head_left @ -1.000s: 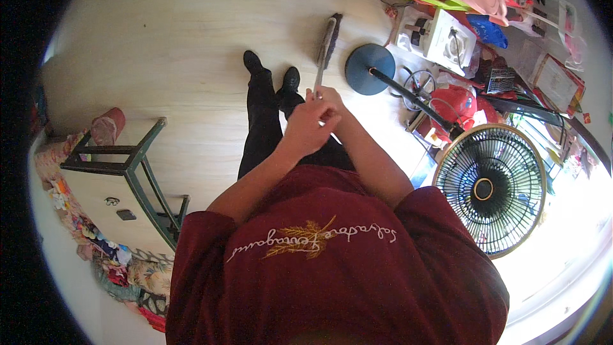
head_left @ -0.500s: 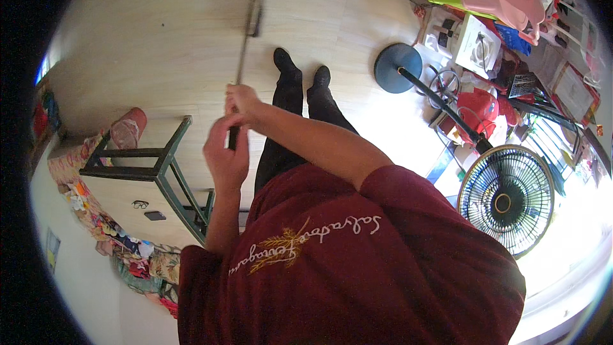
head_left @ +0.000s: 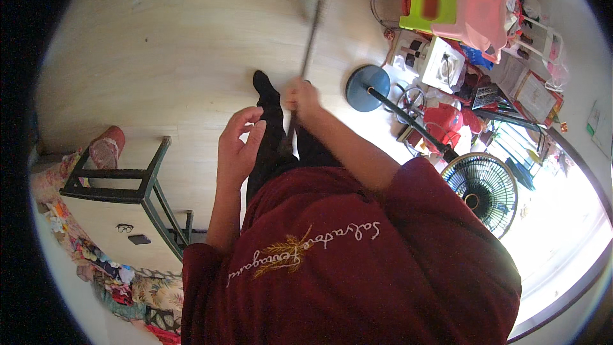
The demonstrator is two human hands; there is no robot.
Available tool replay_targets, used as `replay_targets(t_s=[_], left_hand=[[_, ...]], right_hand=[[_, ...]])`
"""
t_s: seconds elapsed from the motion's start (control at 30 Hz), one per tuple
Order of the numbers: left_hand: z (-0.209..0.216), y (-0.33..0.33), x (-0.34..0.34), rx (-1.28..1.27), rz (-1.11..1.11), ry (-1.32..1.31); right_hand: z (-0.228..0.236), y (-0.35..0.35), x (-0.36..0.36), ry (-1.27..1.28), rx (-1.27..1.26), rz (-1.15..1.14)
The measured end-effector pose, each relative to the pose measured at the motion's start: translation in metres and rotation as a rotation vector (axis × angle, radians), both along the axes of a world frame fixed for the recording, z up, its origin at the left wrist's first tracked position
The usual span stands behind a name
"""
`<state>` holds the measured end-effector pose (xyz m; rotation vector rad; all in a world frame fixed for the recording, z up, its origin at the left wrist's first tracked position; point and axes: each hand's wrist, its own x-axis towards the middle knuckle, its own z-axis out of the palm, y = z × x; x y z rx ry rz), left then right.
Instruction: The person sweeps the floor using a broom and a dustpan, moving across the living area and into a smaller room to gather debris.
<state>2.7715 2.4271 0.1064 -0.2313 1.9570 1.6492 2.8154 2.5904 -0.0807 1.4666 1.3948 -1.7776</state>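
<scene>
A long, thin dark stick points away from me over the floor, its far end smeared by motion, so I cannot tell its exact kind. My right hand is closed round its lower part, and the near end sticks out below the fist in front of my dark trousers. To the left, my left hand is raised with fingers bent and thumb apart, holding nothing and clear of the stick.
A pedestal fan on a round base stands to my right. Beyond it are a green and pink plastic stool and assorted clutter. At left is a dark-framed table bearing glasses and a phone, beside a pink bin.
My left hand has come off the stick. My right hand has carried the stick to the right, and the view has shifted, with the fan and table now further left.
</scene>
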Motion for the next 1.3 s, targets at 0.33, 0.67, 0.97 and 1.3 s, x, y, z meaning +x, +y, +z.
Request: replay_targets(t_s=[0.33,0.67,0.97,1.3], left_hand=[[-0.050,-0.009,0.013,-0.005,0.038,-0.424],[-0.050,0.054,-0.010,0.033,0.244,-0.568],[-0.042,0.134,-0.062,0.092,0.295,-0.498],[-0.049,0.162,-0.074,0.042,0.314,-0.492]], right_hand=[[-0.012,0.260,-0.002,-0.079,-0.432,-0.406],[-0.081,0.172,-0.103,0.113,-0.282,0.225],[0.073,0.171,-0.194,-0.079,-0.394,0.311],[0.062,0.300,-0.200,0.059,-0.283,0.066]])
